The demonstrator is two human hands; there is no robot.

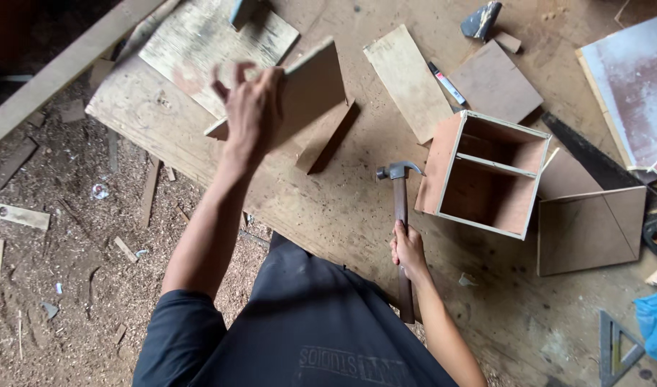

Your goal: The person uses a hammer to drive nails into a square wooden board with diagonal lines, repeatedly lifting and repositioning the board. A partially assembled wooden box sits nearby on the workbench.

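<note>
Board (310, 89) partly hidden by the gripping left hand (251, 107), hammer (401, 215) handle clasped by the right hand (408, 251), open box (486, 175) just right, saw (593, 161) cut off.

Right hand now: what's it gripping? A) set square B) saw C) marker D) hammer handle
D: the right hand is closed around the wooden handle of the hammer, whose head lies beside the open wooden box; the left hand holds a flat board.
</note>
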